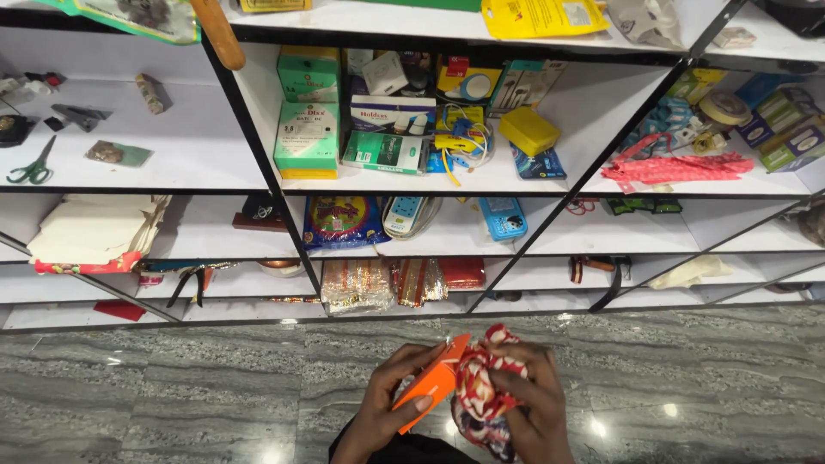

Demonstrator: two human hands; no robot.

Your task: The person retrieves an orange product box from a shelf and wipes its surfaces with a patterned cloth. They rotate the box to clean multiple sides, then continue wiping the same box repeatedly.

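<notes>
- Green-handled scissors (33, 165) are seen lying on the far-left shelf (198, 146).
- An orange card box (432, 384) is clamped in the grip of the left hand (384, 404), low in the middle, over the grey stone floor (172, 387).
- A red patterned cloth (478, 391), touching the box, is bunched in the closed grip of the right hand (533, 404).

Both hands (464, 399) clenched, touching.
</notes>
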